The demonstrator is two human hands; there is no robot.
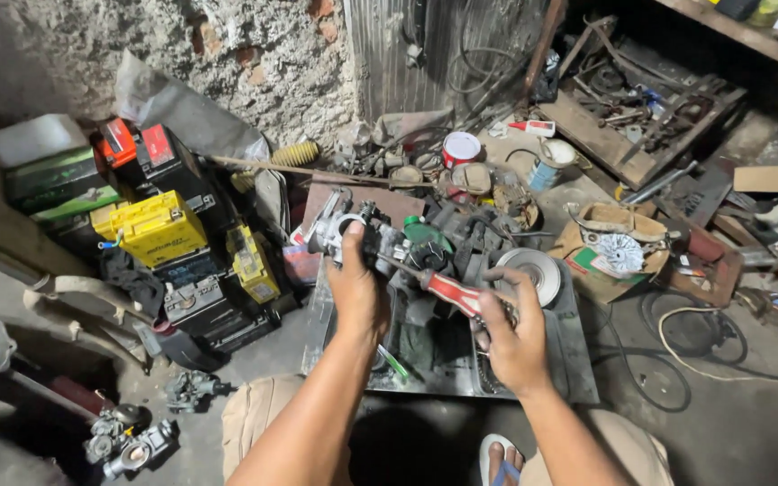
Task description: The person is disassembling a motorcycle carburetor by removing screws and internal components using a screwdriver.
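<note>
Here, in the head view, the left hand (359, 286) is wrapped around a grey metal carburetor (346, 230), held up over a shallow metal tray (578, 382) that lies on the floor; the thumb stands up along the near side of the part and the other fingers curl behind it out of sight, so the carburetor sits above and just beyond the fingers, its round opening showing past the thumb tip. The right hand (511, 331) holds a screwdriver with a red handle (452, 292), the fingers closed around the handle's lower end, the forefinger bent over its top. The handle runs up and to the left from these fingers, and its dark shaft reaches towards the carburetor; whether the tip touches cannot be told. Just beyond the right hand a round silver disc (528, 268) rests at the tray's far edge. To the left stands a stack of yellow and black batteries (157, 229) against the rough wall, well apart from both hands. A red and white can (460, 147) stands farther back among scrap parts. Near the lower left lies another carburetor (137, 447) on the floor. A sandalled foot (500, 460) shows at the bottom edge, between the knees.
</note>
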